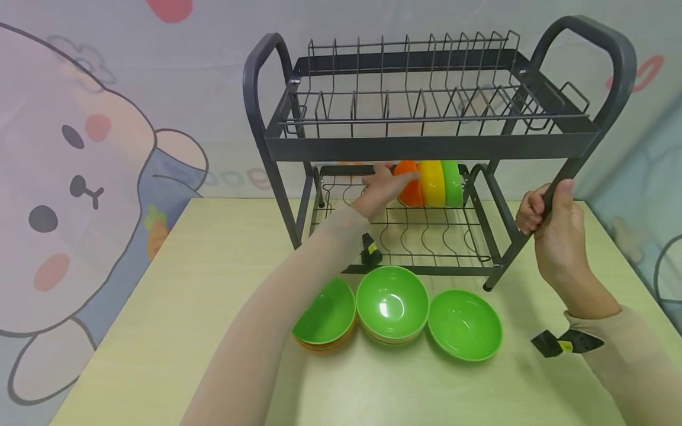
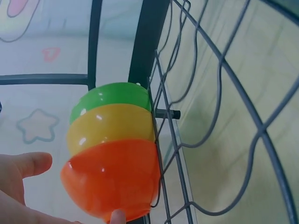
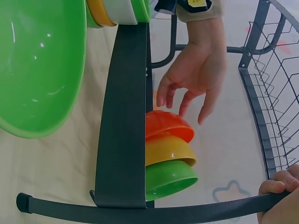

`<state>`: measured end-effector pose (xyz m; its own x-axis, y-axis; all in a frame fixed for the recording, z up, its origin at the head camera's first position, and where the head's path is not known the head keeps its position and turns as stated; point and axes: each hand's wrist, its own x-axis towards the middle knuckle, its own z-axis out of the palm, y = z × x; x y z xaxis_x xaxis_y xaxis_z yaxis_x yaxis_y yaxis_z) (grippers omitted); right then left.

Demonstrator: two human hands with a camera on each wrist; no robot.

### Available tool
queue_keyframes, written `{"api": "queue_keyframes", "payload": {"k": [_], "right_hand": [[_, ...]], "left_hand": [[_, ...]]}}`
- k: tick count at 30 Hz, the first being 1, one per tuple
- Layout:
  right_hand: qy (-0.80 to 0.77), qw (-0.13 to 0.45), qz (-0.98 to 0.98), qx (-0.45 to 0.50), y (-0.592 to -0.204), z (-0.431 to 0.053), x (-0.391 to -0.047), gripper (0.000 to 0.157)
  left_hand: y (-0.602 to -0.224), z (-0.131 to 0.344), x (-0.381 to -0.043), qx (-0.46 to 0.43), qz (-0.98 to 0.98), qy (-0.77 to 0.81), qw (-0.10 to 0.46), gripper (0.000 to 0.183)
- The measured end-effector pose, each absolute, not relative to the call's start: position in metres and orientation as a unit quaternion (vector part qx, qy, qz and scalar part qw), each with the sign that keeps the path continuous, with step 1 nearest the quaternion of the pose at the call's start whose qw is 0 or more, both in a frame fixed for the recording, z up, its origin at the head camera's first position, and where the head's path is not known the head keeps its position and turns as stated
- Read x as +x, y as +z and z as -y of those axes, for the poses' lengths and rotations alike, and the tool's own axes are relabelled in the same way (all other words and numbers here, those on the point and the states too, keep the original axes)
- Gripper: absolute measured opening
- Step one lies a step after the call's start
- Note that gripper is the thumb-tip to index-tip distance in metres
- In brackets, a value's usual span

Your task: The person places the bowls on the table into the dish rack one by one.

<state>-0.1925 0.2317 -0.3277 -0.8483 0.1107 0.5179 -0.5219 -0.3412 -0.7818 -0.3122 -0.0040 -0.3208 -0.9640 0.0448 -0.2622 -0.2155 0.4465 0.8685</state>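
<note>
Orange point(image 1: 409, 192), yellow point(image 1: 433, 184) and green point(image 1: 453, 186) bowls stand on their sides in a row on the lower tier of a dark two-tier dish rack point(image 1: 426, 148). My left hand point(image 1: 381, 190) reaches under the upper tier beside the orange bowl, thumb apart and fingers extended. In the left wrist view one fingertip point(image 2: 117, 216) lies against the orange bowl's lower edge; whether it presses is unclear. My right hand point(image 1: 559, 231) grips the rack's right front post, its fingers point(image 3: 272, 186) curled round the bar.
On the table before the rack sit a left bowl stack point(image 1: 333, 313), a middle stack point(image 1: 393, 299) and a right green bowl point(image 1: 466, 325), all green on top. The upper wire basket point(image 1: 373, 121) overhangs the lower tier. A cartoon-printed cloth point(image 1: 106, 89) hangs behind.
</note>
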Motion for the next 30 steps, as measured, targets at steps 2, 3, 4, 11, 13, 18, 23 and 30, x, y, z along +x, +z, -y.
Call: {"api": "queue_keyframes", "payload": {"k": [2,3,4,11,13,18,23,30], "right_hand": [[0.79,0.204,0.549,0.181,-0.328,-0.232,-0.192,0.052],[0.79,0.204,0.55,0.179,-0.328,-0.232,-0.192,0.052],[0.789,0.204,0.552,0.178,-0.328,-0.232,-0.192,0.052],[0.791,0.186,0.548,0.2,-0.328,-0.231,-0.191,0.05],[0.791,0.177,0.547,0.206,-0.327,-0.232,-0.189,0.048],[0.787,0.154,0.554,0.224,-0.326,-0.238,-0.185,0.034],[0.752,0.16,0.607,0.2,-0.326,-0.246,-0.179,0.012],[0.657,0.175,0.72,0.138,-0.334,-0.258,-0.167,0.026]], "left_hand": [[-0.319,0.006,-0.31,-0.053,-0.844,0.518,0.127,0.079],[-0.318,0.007,-0.31,-0.053,-0.842,0.521,0.128,0.078],[-0.318,0.008,-0.309,-0.052,-0.839,0.526,0.129,0.077],[-0.317,0.015,-0.307,-0.055,-0.818,0.557,0.132,0.068],[-0.316,0.016,-0.307,-0.058,-0.819,0.555,0.132,0.066],[-0.311,0.019,-0.301,-0.059,-0.816,0.559,0.133,0.062],[-0.304,0.022,-0.293,-0.039,-0.8,0.584,0.136,0.061],[-0.297,0.025,-0.283,0.005,-0.754,0.636,0.162,0.06]]}}
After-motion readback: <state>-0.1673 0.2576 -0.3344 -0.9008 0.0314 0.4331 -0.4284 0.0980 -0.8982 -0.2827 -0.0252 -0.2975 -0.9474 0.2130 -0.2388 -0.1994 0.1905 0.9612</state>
